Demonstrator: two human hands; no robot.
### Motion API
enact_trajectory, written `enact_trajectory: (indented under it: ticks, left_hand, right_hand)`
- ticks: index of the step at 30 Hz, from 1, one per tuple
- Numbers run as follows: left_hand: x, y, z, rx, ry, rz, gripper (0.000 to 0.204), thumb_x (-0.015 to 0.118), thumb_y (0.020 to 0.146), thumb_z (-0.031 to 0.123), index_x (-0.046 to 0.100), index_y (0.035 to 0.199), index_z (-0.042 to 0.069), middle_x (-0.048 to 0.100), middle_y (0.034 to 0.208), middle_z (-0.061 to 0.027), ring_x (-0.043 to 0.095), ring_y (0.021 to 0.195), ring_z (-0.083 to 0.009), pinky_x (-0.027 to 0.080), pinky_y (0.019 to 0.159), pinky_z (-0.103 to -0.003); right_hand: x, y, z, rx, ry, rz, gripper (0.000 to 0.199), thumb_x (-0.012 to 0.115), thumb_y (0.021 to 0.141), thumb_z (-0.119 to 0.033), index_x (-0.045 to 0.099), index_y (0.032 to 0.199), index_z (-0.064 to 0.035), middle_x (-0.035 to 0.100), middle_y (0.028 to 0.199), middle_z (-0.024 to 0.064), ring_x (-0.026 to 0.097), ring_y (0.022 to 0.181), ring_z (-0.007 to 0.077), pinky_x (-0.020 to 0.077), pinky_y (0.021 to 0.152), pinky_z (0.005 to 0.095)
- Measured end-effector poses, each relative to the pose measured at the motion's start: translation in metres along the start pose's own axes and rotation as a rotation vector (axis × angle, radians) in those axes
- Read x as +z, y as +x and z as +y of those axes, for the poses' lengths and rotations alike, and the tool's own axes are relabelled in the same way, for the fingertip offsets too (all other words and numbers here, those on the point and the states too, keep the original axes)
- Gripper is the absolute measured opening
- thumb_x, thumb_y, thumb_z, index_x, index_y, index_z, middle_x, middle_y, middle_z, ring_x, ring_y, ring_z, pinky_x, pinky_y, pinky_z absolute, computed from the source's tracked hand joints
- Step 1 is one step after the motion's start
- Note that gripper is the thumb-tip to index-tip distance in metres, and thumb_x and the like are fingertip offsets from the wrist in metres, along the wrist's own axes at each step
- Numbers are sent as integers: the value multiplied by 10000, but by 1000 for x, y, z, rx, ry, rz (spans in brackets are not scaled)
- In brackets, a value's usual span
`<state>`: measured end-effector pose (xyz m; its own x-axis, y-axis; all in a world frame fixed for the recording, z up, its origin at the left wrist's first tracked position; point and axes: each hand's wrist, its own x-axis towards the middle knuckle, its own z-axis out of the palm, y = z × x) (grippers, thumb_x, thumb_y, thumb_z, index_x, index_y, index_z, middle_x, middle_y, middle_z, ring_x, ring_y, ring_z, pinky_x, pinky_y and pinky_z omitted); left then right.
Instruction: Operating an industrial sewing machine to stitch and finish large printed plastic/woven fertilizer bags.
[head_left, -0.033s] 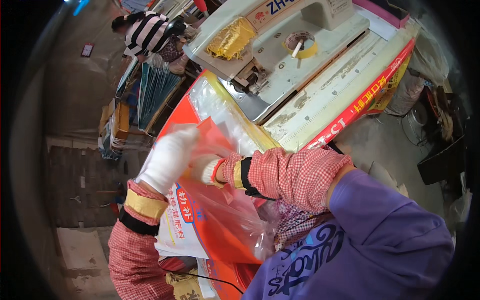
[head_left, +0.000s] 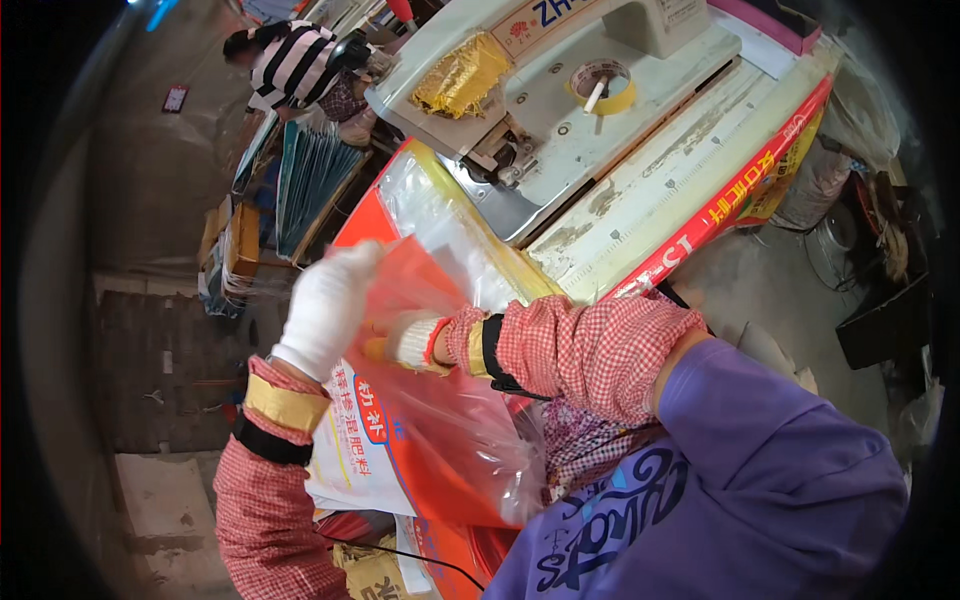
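A red and white printed sack (head_left: pixel 420 440) lies across my lap, with a clear plastic liner (head_left: pixel 490 465) over its red side. My left hand (head_left: pixel 325 312), in a white glove, is closed at the upper edge of the liner, and the film stretches from it. Lower and to the right, my right hand (head_left: pixel 415 338) is also gloved and reaches in against the film. Plastic blurs its fingers, so their grip does not show clearly. Both forearms wear red checked sleeve covers with tan and black bands at the wrists.
Ahead stands a large pale sewing machine (head_left: pixel 570 110) with a tape roll (head_left: pixel 600 88) on its bed. More clear plastic (head_left: pixel 440 205) lies against its table edge. A person in a striped top (head_left: pixel 295 65) bends over stacked dark sheets (head_left: pixel 310 175) at the far left.
My left hand has shifted slightly left, pulling the film with it. The right hand stays in nearly the same place.
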<state>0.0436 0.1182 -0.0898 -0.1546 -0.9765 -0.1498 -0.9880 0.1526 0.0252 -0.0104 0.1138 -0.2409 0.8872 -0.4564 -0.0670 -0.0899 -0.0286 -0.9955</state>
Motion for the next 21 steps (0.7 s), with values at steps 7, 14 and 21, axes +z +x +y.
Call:
enact_trajectory:
  ticks: [7,14,21]
  left_hand:
    - [-64,37,-20,-183,996,19,192,513,834,120,697,817,68,675,858,-158,665,794,-335,524,668,-440]
    - [-124,95,21,87,1532,661,157,550,832,145,676,888,68,644,896,-91,669,751,-284,526,633,-397]
    - [-110,109,43,-371,998,220,278,455,888,204,640,1061,88,672,1033,-150,652,974,-327,517,804,-427]
  right_hand:
    - [33,-23,-8,-401,-913,-236,372,638,704,-141,647,1073,-94,696,884,114,672,798,313,527,575,417]
    - [61,-111,9,-510,-1004,-606,134,602,759,-162,683,847,-103,687,797,100,672,758,275,521,605,413]
    - [-24,-192,34,-101,-1076,-232,149,557,807,-205,654,771,-97,676,810,110,668,771,270,526,680,405]
